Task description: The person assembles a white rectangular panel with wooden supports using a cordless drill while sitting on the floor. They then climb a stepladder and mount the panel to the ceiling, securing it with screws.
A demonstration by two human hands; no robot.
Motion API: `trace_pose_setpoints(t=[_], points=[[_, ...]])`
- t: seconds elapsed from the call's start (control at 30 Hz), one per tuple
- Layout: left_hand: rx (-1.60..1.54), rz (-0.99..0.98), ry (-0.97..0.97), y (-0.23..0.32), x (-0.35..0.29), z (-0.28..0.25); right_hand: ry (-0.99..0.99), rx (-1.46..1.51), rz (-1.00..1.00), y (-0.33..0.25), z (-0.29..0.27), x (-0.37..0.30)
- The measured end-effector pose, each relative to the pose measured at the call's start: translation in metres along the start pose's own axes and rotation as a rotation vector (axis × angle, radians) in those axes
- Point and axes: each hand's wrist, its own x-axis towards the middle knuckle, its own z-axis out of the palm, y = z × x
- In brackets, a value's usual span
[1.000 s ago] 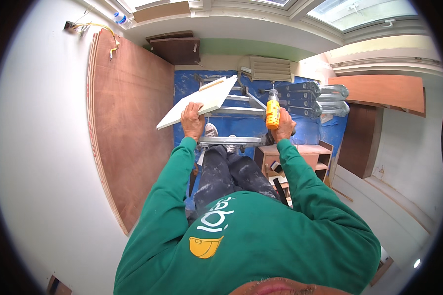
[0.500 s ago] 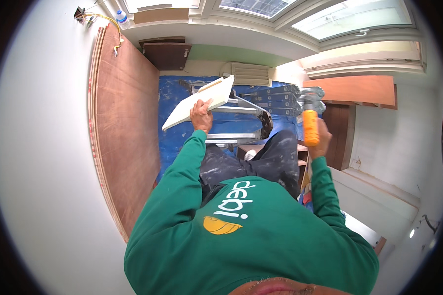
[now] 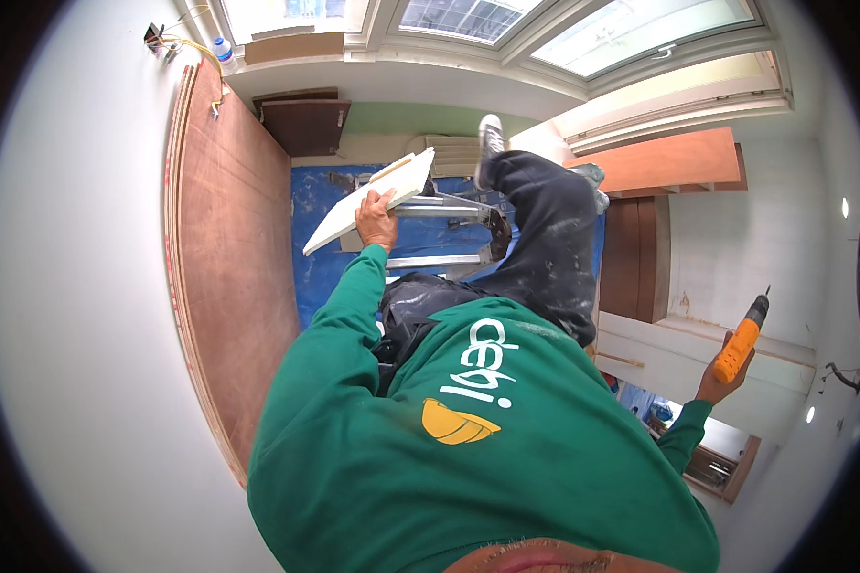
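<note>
A thin white board (image 3: 406, 181) with a pale wooden strip (image 3: 393, 169) along its far edge is held tilted in front of me. My left hand (image 3: 376, 222) is closed on its near edge. Out at the right, my right hand (image 3: 723, 384) wraps round an orange and black cordless drill (image 3: 741, 346), whose bit points up and away. The drill touches nothing else that I can see. Below the board lies a silver folding ladder (image 3: 440, 262), partly covered by the board and my left hand. My right leg (image 3: 554, 210) is raised and stretched forward, its grey shoe (image 3: 490, 143) beyond the ladder.
Large brown wood panels (image 3: 234, 229) lean along the left wall. Blue sheeting (image 3: 320, 196) covers the floor. A dark brown panel (image 3: 306, 127) rests under the window ledge. An orange-brown shelf unit (image 3: 659, 160) and a dark cabinet (image 3: 633, 258) stand at right. Loose wires (image 3: 177, 40) hang upper left.
My right hand has swung far out to the right with the drill. My right leg has lifted and extended forward past the ladder. The left hand keeps its hold on the board.
</note>
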Motion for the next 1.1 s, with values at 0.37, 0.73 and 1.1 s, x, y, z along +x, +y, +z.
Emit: trace_pose_setpoints(t=[0.37,0.73,1.1], points=[[-0.009,-0.007,0.012,0.003,0.002,0.004,-0.138,0.148,0.324,0.082,0.122,-0.040],[0.033,-0.002,-0.021,0.006,0.001,-0.002,-0.580,0.543,0.144,-0.038,0.316,-0.002],[-0.019,-0.089,-0.053,0.011,0.008,-0.014,-1.211,0.992,-0.033,-0.241,0.477,0.080]])
